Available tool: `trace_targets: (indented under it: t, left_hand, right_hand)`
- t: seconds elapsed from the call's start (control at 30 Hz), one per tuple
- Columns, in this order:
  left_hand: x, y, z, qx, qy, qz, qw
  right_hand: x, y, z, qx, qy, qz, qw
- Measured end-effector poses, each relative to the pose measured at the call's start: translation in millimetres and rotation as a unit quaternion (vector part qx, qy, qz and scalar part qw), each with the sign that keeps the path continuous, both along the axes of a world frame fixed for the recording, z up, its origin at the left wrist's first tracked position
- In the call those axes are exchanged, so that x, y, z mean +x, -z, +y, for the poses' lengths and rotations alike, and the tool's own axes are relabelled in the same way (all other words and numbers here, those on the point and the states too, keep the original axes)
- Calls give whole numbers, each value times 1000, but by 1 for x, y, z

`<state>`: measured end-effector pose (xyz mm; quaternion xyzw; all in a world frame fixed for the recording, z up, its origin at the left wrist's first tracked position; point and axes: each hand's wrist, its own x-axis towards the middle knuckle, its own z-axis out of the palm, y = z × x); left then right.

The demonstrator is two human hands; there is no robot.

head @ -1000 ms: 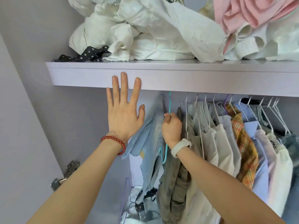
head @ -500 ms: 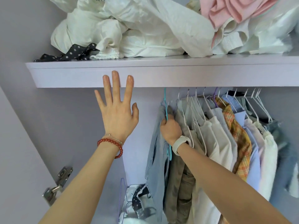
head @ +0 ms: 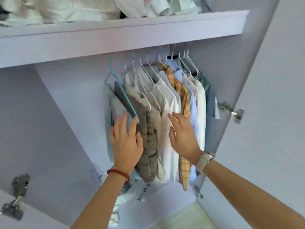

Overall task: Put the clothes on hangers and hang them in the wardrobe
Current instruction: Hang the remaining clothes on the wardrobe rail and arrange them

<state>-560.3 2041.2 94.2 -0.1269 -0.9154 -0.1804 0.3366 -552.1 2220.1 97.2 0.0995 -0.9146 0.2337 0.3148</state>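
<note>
A: What has changed since half a second back?

B: The view has swung down and to the right. The right wall and its hinge (head: 231, 111) now show, and the shelf (head: 122, 38) sits high in the picture with the white bundles (head: 66, 9) on it cut off at the top.

A: And the left hand?

B: The left hand (head: 126, 142), with the red bead bracelet (head: 118, 173) at its wrist, was raised flat near the shelf edge. It has come down and now lies with straight, spread fingers on the pale blue garment (head: 115, 106) at the left end of the row. Its fingertips reach the lower arm of the teal hanger (head: 123, 93).

A: The right hand was pinching that hanger.

B: It has let go. The right hand (head: 183, 136), with a white watch (head: 204, 161) on its wrist, is wide, fingers straight, resting against the white shirts (head: 166, 103) further right. It holds nothing.

A: Where is the hanger now?

B: Its hook rises toward the underside of the shelf, likely on the rail, though the rail there is hidden. The blue garment hangs from it beside the grey-brown trousers (head: 148, 129), then come the white shirts, an orange plaid shirt (head: 182, 90) and lighter blue ones (head: 194, 109).

A: Anything below?

B: A clear bag with dark lettering (head: 145, 190), blurred.
</note>
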Motion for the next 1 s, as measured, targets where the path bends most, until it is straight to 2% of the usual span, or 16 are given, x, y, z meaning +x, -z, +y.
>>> trace_targets:
  t: [0.07, 0.13, 0.2, 0.27, 0.37, 0.5, 0.6, 0.7, 0.9, 1.0]
  left_hand:
    - [20, 30, 32, -12, 65, -40, 997]
    - [45, 61, 65, -18, 126, -127, 984]
    - [69, 91, 99, -40, 179, -206, 961]
    - [88, 117, 133, -77, 238, -240, 938]
    - [120, 144, 185, -124, 338, -278, 891]
    - [181, 165, 259, -202, 481, -313, 793]
    - [228, 167, 316, -236, 566, -303, 729]
    - [269, 168, 377, -280, 614, -263, 690]
    - [356, 187, 508, -359, 647, -253, 624]
    - [410, 209, 570, -404, 654, -280, 575]
  right_hand:
    - [41, 29, 35, 8, 61, -46, 997]
    - [89, 65, 69, 7, 133, -106, 985]
    - [140, 101, 99, -2, 216, -180, 960]
    - [189, 130, 126, -11, 290, -242, 926]
    - [262, 156, 160, -19, 376, -307, 874]
    - [357, 174, 197, -72, 470, -359, 803]
    - [420, 184, 219, -155, 542, -374, 736]
    - [476, 194, 245, -208, 598, -358, 686]
    - [578, 218, 336, -316, 681, -296, 590]
    - [633, 233, 387, -368, 711, -258, 541]
